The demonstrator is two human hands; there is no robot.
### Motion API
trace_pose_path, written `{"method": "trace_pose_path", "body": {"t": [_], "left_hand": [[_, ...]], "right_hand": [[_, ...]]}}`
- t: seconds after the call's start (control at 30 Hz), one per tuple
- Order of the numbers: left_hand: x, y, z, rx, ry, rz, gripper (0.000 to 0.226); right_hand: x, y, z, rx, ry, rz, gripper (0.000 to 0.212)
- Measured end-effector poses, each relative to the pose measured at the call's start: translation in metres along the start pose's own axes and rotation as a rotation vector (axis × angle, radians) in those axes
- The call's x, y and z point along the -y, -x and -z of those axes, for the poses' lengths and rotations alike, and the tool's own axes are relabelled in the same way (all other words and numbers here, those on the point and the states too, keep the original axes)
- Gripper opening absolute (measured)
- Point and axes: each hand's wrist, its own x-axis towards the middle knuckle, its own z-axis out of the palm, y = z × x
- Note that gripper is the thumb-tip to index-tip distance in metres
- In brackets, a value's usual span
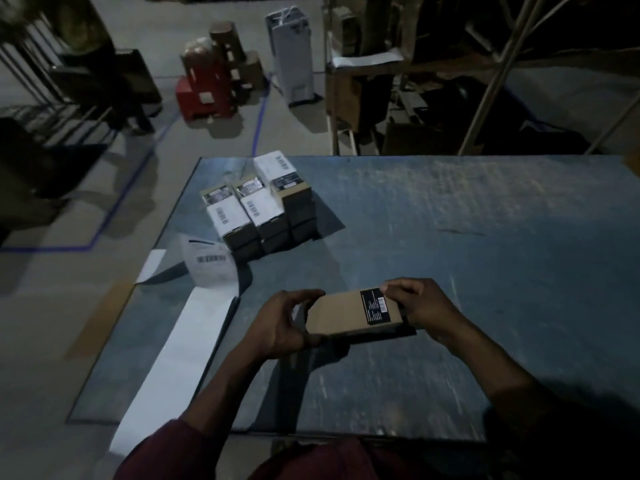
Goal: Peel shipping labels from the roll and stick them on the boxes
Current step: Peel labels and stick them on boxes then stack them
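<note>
A long brown cardboard box [341, 315] with a black printed sticker near its right end is held just above the blue table [467, 237]. My left hand [282, 323] grips its left end, fingers curled over the top. My right hand [417, 308] grips the right end beside the sticker. A white strip of label backing [176, 362] runs along the table's left side and curls up to a sheet with a barcode [211, 261]. A stack of small boxes [259, 206] with white labels on top stands at the table's far left.
The table's left edge and near edge are close to the strip and my arms. Beyond the table stand red and brown parcels [214, 77], a tall white wrapped carton [292, 57], dark racks at the left and shelving at the right.
</note>
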Motion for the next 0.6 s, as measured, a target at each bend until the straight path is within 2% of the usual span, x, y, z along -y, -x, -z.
{"method": "trace_pose_path", "body": {"t": [0.07, 0.33, 0.47, 0.53, 0.6], "left_hand": [[0.008, 0.004, 0.000, 0.000, -0.083, -0.001, 0.078], [0.024, 0.002, -0.008, 0.043, -0.135, 0.052, 0.080], [0.030, 0.004, -0.003, 0.057, -0.095, 0.052, 0.084], [0.035, 0.008, 0.008, -0.013, 0.009, 0.103, 0.076], [0.047, 0.015, 0.025, -0.171, 0.081, 0.176, 0.057]], "right_hand": [[-0.007, -0.005, -0.009, 0.017, 0.052, -0.002, 0.012], [-0.027, -0.008, -0.016, -0.035, 0.264, -0.009, 0.014], [-0.021, -0.010, -0.022, -0.137, 0.530, 0.094, 0.008], [-0.010, -0.011, -0.034, -0.207, 0.623, 0.197, 0.019], [0.003, -0.013, -0.053, -0.230, 0.655, 0.303, 0.022]]}}
